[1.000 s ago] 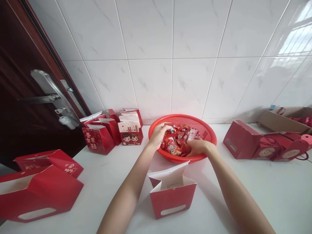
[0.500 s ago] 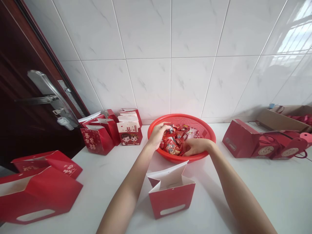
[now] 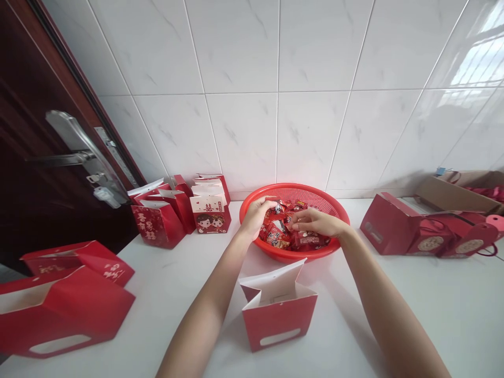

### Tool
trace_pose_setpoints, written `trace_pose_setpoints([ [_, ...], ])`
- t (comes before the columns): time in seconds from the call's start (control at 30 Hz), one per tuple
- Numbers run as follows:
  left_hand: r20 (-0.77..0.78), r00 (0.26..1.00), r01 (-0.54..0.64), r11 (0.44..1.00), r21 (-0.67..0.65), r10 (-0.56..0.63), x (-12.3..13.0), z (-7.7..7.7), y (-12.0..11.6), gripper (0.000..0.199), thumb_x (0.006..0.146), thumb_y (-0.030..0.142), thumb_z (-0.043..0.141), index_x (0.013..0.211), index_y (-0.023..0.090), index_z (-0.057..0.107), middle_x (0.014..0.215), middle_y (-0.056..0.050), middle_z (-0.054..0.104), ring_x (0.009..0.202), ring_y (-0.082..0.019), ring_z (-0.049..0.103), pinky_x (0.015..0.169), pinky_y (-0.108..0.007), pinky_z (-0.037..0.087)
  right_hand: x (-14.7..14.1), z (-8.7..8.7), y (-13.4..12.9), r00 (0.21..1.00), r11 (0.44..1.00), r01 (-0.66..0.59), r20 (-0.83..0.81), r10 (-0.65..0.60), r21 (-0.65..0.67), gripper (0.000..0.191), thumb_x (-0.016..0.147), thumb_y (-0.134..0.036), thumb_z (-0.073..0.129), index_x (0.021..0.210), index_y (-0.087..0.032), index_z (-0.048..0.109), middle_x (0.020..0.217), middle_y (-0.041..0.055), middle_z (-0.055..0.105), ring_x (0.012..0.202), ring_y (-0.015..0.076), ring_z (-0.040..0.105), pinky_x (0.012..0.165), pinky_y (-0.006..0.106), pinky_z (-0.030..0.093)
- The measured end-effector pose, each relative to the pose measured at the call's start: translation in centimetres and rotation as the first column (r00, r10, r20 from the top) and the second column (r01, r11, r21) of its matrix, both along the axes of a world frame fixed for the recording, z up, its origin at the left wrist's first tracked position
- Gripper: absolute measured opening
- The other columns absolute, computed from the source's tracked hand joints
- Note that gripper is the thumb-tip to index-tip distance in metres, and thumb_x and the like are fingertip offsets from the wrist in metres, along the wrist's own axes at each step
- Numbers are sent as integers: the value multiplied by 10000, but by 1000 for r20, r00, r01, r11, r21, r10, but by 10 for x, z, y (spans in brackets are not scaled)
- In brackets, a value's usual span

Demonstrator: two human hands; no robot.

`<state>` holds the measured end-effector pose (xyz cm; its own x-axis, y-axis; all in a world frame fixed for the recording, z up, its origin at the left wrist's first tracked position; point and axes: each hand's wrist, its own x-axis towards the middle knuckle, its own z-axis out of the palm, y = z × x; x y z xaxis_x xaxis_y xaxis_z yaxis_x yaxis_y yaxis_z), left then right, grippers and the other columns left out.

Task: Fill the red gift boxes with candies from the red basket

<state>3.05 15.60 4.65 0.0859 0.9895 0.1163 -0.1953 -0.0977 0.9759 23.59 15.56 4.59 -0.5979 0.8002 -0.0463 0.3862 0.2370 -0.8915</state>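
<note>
A red plastic basket [image 3: 291, 256] by the tiled wall holds many red candy packets [image 3: 277, 236]. My left hand [image 3: 258, 214] rests over the basket's left rim, its fingers bent at the packets; whatever they hold is too small to make out. Over the packets on the right side is my right hand [image 3: 319, 222], fingers curled, with their tips at a packet near the middle; I cannot tell whether it is gripped. In front of the basket stands a red paper box [image 3: 279, 321], its white-lined top open.
Upright red boxes [image 3: 157, 223] and a box with cartoon figures [image 3: 210, 221] stand at the back left. Larger red boxes [image 3: 90, 299] are at the near left. Red boxes [image 3: 388, 226] and a cardboard carton [image 3: 449, 188] lie at the right. A dark door [image 3: 35, 105] borders the left.
My right hand has lifted out from the packets and moved slightly up, uncovering packets at the basket's front right. My left hand has barely moved.
</note>
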Motion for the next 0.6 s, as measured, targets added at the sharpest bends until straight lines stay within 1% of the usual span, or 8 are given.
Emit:
trace_pose_setpoints([
  [0.13,1,1000,20,1000,13,-20,0,0,0,206,582,316,745,522,211,578,699,-2,701,889,-213,647,797,-288,461,0,-2,1,980,986,154,-115,-162,-69,323,715,-485,773,795,-178,713,875,27,701,808,172,643,739,293,518],
  [0.2,-6,1000,18,1000,18,-18,-1,-1,0,188,589,312,745,532,211,597,712,-5,707,905,-217,646,808,-292,463,0,-4,3,949,962,246,-175,-264,-115,297,680,-451,806,789,-187,725,881,30,711,817,178,653,724,294,535],
  [0.3,-12,1000,19,1000,23,-19,-1,-2,1,143,601,314,749,582,212,651,720,-5,709,915,-215,648,814,-291,467,0,-6,5,891,921,359,-238,-386,-153,287,649,-403,835,800,-182,731,795,19,707,766,167,650,672,279,536],
  [0.43,23,999,47,999,11,-47,-2,-4,4,166,592,327,773,612,206,662,725,3,705,874,-200,654,780,-277,475,0,-5,6,845,895,417,-296,-445,-157,303,626,-398,845,776,-171,711,685,-15,658,666,131,607,586,241,501],
  [0.53,52,997,58,998,-11,-58,-2,-7,6,192,582,334,793,612,207,651,694,12,690,834,-191,657,755,-271,481,-1,-4,5,827,888,420,-324,-459,-186,323,613,-416,852,770,-175,704,680,-18,655,663,136,612,587,251,519],
  [0.6,64,996,64,998,-30,-62,-2,-8,8,198,579,340,801,649,208,672,685,11,685,826,-192,660,746,-273,485,-1,-4,4,819,885,419,-338,-465,-201,324,612,-419,854,762,-177,699,686,-14,663,675,145,624,603,265,536],
])
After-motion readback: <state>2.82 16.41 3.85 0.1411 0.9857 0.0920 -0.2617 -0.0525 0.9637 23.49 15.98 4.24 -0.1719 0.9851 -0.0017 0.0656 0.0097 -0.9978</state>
